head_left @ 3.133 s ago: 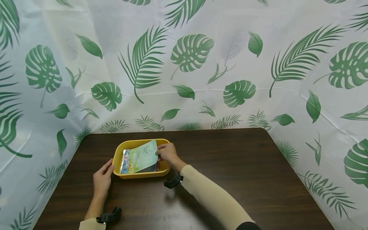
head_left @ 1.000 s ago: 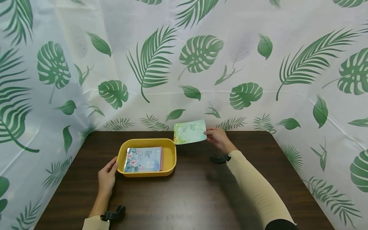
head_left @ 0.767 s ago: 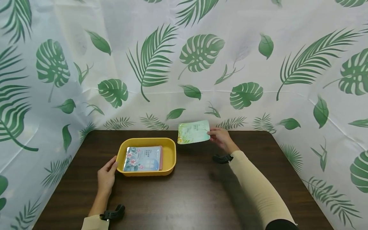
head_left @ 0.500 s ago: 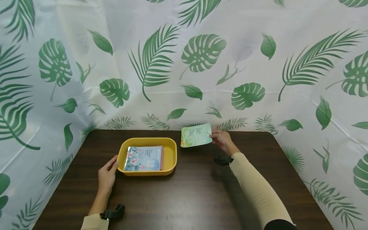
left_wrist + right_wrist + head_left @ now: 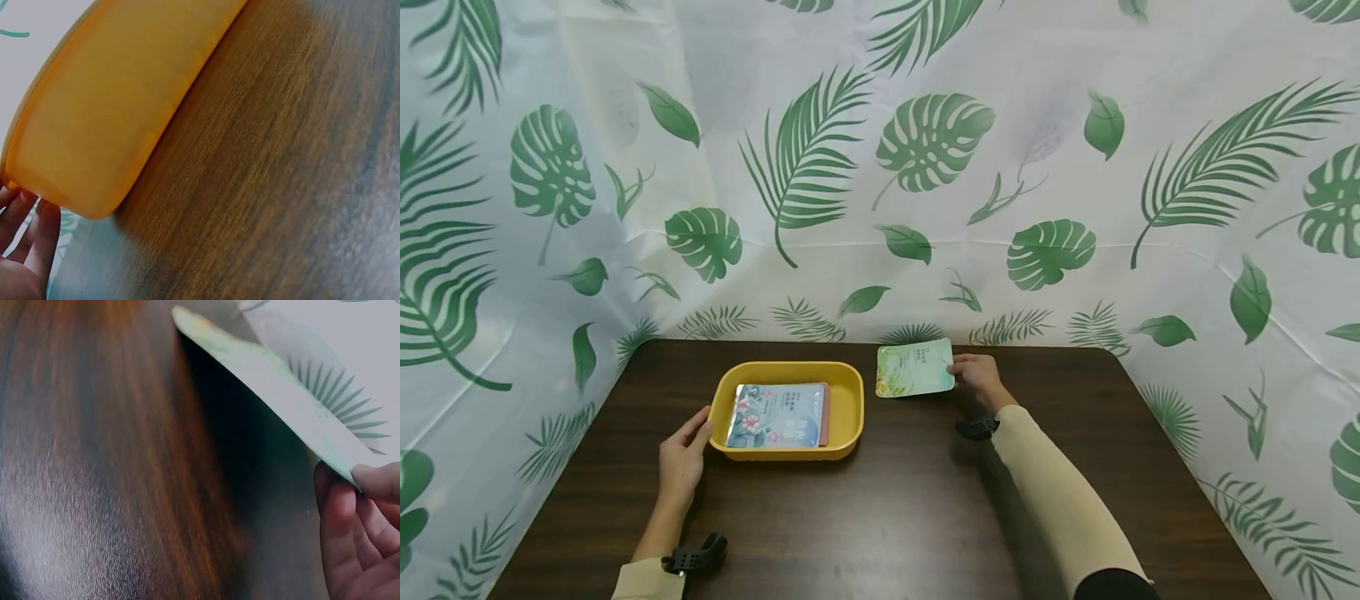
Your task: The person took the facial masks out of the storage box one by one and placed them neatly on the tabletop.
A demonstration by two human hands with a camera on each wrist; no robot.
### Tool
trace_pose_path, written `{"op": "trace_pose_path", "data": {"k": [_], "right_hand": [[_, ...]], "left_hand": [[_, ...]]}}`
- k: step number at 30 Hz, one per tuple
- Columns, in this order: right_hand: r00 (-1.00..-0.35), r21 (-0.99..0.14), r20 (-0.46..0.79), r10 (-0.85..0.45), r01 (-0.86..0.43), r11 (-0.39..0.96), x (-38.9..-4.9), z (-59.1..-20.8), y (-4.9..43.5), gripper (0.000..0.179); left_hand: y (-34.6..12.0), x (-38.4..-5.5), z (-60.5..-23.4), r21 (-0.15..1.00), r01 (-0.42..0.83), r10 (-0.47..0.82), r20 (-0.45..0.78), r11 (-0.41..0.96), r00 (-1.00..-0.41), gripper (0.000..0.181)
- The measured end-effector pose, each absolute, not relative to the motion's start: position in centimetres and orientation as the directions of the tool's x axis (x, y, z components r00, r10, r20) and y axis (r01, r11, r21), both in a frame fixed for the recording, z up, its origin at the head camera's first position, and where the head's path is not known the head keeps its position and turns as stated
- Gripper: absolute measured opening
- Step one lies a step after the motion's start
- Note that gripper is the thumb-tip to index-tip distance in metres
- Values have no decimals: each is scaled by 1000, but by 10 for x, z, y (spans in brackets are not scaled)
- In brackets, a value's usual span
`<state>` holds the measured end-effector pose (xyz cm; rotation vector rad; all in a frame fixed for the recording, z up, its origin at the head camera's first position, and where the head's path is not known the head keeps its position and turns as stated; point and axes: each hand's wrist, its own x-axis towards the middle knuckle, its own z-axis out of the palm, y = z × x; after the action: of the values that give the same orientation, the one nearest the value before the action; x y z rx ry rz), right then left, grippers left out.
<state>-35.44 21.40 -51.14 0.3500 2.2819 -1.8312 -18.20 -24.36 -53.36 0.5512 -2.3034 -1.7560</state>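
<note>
In the head view, a yellow plastic basket [image 5: 850, 417] stands left of the table's middle. A blue floral facial mask packet [image 5: 775, 421] lies in it, over a pinkish packet [image 5: 826, 412] that is mostly covered. At the basket's left end my left hand [image 5: 681, 462] holds the rim; the left wrist view shows its fingertips against the outer wall [image 5: 106, 106]. Right of the basket, my right hand [image 5: 981, 379] pinches the right edge of a green facial mask packet [image 5: 915, 368]. That packet is tilted above the table, with a dark shadow below it in the right wrist view.
The dark wooden table [image 5: 880, 517] has a back edge close behind the green packet. Beyond it hangs a white cloth [image 5: 955, 275] printed with green leaves. Each wrist carries a black camera band, such as the right band [image 5: 977, 428].
My right hand lifted the green packet out of the basket, carried it right, and has since lowered it towards the table. The blue packet came into full view. My left hand stays at the basket.
</note>
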Motion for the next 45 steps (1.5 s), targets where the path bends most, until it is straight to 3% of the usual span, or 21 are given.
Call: {"op": "trace_pose_path", "data": {"k": [7,19,32,45], "right_hand": [[-977,-876,-195,84,212,434,-355,-516,209,32],[-974,-770,-177,141,226,597,-356,-529,208,27],[-973,-833,-211,94,229,504,-355,-525,218,28],[-982,-851,-189,0,164,499,-339,-501,231,30]], "left_hand": [[-246,-181,-534,952,-181,-405,-68,249,-912,49],[-247,-183,-535,949,-182,-388,-71,257,-919,50],[-246,-181,-536,950,-180,-382,-72,255,-921,50],[-242,-180,-533,952,-186,-393,-78,244,-916,50]]}}
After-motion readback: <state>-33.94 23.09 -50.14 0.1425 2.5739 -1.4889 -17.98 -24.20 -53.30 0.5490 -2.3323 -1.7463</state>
